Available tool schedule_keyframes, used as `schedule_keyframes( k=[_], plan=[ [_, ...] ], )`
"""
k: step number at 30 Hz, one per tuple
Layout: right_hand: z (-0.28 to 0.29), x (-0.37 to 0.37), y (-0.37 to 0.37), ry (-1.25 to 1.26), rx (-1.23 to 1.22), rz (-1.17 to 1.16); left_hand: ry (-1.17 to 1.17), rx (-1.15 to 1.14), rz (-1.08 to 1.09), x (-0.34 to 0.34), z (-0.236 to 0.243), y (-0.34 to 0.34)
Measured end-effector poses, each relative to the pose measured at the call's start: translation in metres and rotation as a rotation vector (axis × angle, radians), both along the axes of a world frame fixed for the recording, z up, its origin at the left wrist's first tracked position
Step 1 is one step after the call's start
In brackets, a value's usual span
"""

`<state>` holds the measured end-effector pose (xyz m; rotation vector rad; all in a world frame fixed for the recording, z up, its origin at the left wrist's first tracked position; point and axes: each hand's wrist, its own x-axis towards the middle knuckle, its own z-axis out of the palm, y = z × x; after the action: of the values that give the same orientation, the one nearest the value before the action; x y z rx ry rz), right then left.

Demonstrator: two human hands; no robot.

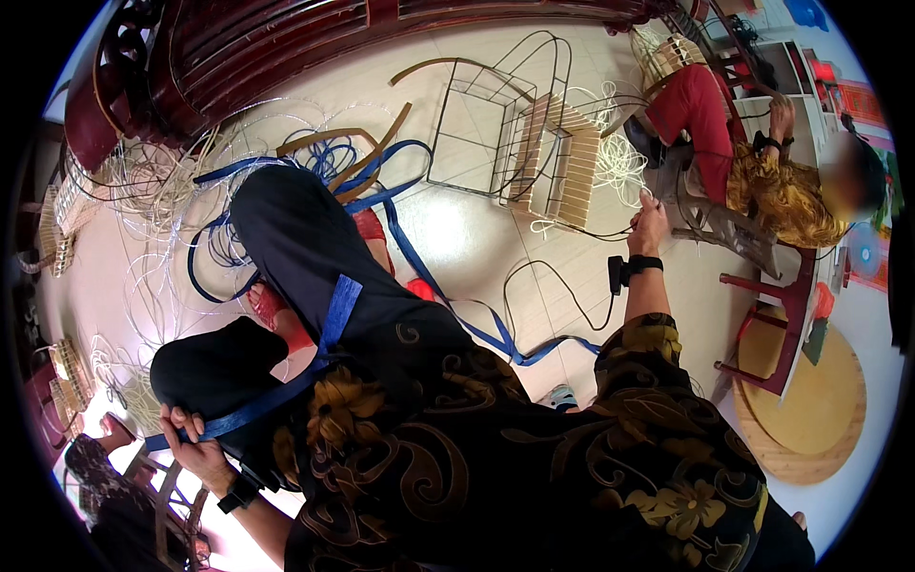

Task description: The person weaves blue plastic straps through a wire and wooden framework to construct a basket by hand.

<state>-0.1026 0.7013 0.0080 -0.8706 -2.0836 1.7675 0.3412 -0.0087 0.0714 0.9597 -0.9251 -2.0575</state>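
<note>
My left hand (195,448) is closed on a flat blue strap (229,424) at the lower left. The strap runs up across my dark-trousered legs, its upper end (343,296) lying over a thigh. My right hand (649,229) reaches out at the centre right, fingers bent together; what they hold is too small to make out. Just beyond it are a tangle of cream cord (620,157) and a partly woven tan basket piece (572,162) with a dark wire frame (475,129). Loose blue strapping (405,243) and brown strips (386,138) lie around my legs.
A carved wooden bench (267,48) spans the back. A co-worker in red trousers (696,133) sits at the right, beside stacked round boards (810,400). Another person (105,481) is at the lower left. Clear-looking tangled strands (143,191) cover the left floor.
</note>
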Motion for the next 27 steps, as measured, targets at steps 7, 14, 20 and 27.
schedule_keyframes(
  k=[7, 14, 20, 27],
  plan=[
    [0.011, -0.006, -0.044, -0.16, -0.018, 0.341, 0.033, 0.006, -0.036, 0.005, -0.003, -0.003],
    [0.017, -0.013, -0.051, -0.235, -0.14, 0.282, 0.079, 0.002, -0.063, 0.009, -0.004, -0.004],
    [0.008, -0.013, -0.031, -0.196, -0.247, 0.356, 0.095, 0.008, -0.067, 0.013, -0.011, -0.009],
    [0.006, -0.016, -0.036, -0.192, -0.248, 0.327, 0.099, 0.001, -0.05, 0.013, -0.008, -0.004]
  ],
)
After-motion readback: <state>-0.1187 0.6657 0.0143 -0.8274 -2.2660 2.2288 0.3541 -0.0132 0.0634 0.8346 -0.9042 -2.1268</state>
